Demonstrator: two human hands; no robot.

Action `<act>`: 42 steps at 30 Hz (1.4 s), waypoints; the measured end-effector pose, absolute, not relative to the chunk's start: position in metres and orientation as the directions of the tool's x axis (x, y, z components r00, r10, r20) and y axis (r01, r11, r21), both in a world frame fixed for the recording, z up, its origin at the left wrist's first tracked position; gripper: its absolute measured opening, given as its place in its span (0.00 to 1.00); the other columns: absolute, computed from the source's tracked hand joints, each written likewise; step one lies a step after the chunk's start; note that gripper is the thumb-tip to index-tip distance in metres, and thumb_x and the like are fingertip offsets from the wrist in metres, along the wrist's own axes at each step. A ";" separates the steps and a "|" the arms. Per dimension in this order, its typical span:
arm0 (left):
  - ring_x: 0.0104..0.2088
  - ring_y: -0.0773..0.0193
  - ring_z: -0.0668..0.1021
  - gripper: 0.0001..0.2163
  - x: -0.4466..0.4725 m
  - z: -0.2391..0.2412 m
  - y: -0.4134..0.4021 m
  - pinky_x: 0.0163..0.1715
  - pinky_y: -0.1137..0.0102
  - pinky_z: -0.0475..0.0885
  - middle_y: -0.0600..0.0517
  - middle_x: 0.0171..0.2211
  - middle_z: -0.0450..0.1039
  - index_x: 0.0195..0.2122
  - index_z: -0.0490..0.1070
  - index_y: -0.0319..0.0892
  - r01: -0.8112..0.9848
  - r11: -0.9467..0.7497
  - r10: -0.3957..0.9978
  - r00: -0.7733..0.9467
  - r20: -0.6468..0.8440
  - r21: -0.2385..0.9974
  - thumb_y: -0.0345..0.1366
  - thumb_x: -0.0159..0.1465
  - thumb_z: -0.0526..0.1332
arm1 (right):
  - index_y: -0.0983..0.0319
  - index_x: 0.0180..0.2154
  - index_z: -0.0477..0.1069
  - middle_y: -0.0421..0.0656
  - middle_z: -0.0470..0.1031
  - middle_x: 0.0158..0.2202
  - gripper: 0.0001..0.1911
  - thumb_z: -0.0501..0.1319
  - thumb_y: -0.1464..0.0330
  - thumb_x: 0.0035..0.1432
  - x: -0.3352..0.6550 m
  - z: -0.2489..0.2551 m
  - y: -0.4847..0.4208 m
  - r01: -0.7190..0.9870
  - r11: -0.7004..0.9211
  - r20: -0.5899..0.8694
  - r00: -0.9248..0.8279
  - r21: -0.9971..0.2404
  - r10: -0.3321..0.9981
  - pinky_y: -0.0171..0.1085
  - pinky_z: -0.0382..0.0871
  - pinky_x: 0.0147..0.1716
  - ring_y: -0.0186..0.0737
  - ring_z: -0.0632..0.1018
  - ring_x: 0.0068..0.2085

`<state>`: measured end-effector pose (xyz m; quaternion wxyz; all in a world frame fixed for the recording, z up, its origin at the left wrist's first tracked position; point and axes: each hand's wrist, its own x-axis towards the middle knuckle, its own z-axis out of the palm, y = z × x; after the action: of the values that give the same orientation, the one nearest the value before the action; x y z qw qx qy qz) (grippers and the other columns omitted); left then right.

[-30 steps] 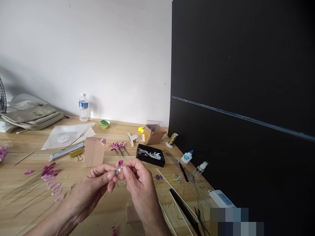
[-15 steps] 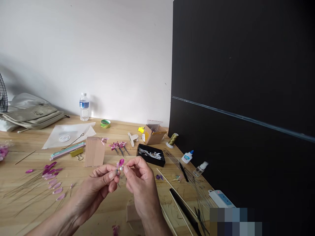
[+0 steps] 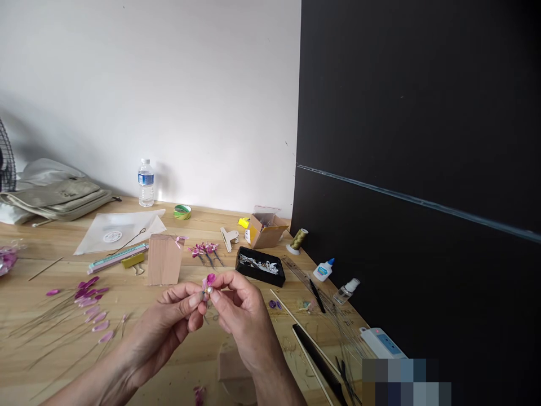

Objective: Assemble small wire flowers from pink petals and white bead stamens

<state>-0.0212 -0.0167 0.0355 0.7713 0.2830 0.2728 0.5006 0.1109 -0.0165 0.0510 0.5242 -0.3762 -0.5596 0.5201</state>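
Between both hands is a small artificial flower (image 3: 210,279) with pink-purple petals, a white pearl bead at its centre and a thin stem below. My left hand (image 3: 171,321) pinches it from the left, thumb and fingers closed at its base. My right hand (image 3: 243,316) closes on it from the right, thumb and forefinger at the pearl and a petal; the exact grip is partly hidden. Wired petals (image 3: 99,316) lie fanned out to the left. Behind the hands stands a wooden block (image 3: 164,262), with several finished-looking flowers (image 3: 205,251) lying beside it.
A black tray (image 3: 260,276) with metal pieces, an open cardboard box (image 3: 267,232), a thread spool (image 3: 299,239), a glue bottle (image 3: 323,270) and a spray bottle (image 3: 346,290) line the right. A black comb (image 3: 316,361) lies nearer. A water bottle (image 3: 146,183) stands by the wall.
My right thumb and forefinger have shifted slightly at the flower, and the pearl and petals have turned a little. The whole view has moved slightly; both hands keep their hold.
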 end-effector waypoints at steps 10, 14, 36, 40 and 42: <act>0.17 0.78 0.69 0.07 -0.020 0.033 -0.019 0.19 0.84 0.67 0.53 0.19 0.72 0.24 0.76 0.34 -0.684 0.411 0.908 0.371 -0.198 0.603 0.27 0.43 0.71 | 0.62 0.25 0.64 0.35 0.62 0.19 0.03 0.55 0.72 0.49 0.113 0.052 -0.017 0.139 0.346 0.329 -0.134 -0.928 0.935 0.29 0.54 0.20 0.28 0.60 0.20; 0.17 0.78 0.69 0.07 -0.019 0.032 -0.019 0.20 0.84 0.68 0.53 0.19 0.72 0.24 0.75 0.34 -0.696 0.379 0.922 0.343 -0.181 0.610 0.27 0.43 0.71 | 0.62 0.25 0.66 0.36 0.65 0.22 0.04 0.55 0.73 0.50 0.112 0.053 -0.020 0.239 0.389 0.374 -0.106 -0.890 0.921 0.29 0.56 0.20 0.28 0.61 0.21; 0.23 0.70 0.65 0.07 -0.019 0.033 -0.020 0.30 0.76 0.60 0.57 0.15 0.66 0.22 0.73 0.41 -0.448 0.178 0.963 0.261 -0.062 0.876 0.37 0.53 0.64 | 0.63 0.24 0.70 0.39 0.71 0.21 0.05 0.59 0.69 0.49 0.116 0.051 -0.018 0.180 0.287 0.278 -0.075 -0.941 0.958 0.32 0.61 0.23 0.32 0.67 0.23; 0.28 0.66 0.68 0.08 -0.020 0.029 -0.016 0.35 0.72 0.60 0.56 0.16 0.67 0.21 0.73 0.41 -0.323 0.038 0.973 0.227 0.038 0.946 0.37 0.55 0.61 | 0.63 0.24 0.71 0.40 0.72 0.22 0.05 0.59 0.69 0.48 0.116 0.052 -0.017 0.146 0.258 0.251 -0.066 -0.955 0.966 0.32 0.62 0.23 0.32 0.69 0.23; 0.27 0.65 0.68 0.07 -0.022 0.028 -0.015 0.35 0.72 0.59 0.56 0.16 0.67 0.22 0.73 0.42 -0.270 -0.019 0.974 0.212 0.079 0.963 0.37 0.56 0.61 | 0.63 0.23 0.71 0.39 0.73 0.22 0.05 0.60 0.69 0.48 0.116 0.053 -0.017 0.138 0.259 0.253 -0.060 -0.956 0.966 0.32 0.63 0.24 0.33 0.70 0.24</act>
<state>-0.0218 -0.0149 0.0276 0.6023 0.4930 0.3571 0.5163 0.1158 -0.0166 0.0531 0.5126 -0.4555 -0.6057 0.4036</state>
